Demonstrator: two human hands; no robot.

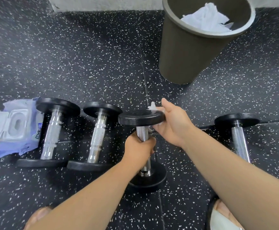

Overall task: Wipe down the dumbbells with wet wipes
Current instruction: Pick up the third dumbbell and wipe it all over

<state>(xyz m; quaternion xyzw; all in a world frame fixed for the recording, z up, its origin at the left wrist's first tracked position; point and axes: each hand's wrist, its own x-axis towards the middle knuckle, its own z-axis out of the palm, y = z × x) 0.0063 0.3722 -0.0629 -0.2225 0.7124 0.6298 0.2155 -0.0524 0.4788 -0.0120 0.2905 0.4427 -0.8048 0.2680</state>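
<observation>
Several black dumbbells with chrome handles are on the speckled black floor. My left hand (pixel 139 149) grips the handle of the middle dumbbell (pixel 141 117), which is tilted up with its near plate on the floor. My right hand (pixel 172 123) presses a white wet wipe (pixel 152 106) against the rim of its far plate; only scraps of the wipe show around my fingers. Two dumbbells (pixel 52 131) (pixel 98 135) lie to the left and one dumbbell (pixel 239 138) to the right. A wet wipe pack (pixel 13 127) with its lid flipped up lies at the far left.
A dark grey bin (pixel 185 52) with used white wipes inside stands behind the dumbbells at the upper right. A pale wall base runs along the top. My feet show at the bottom left and bottom right.
</observation>
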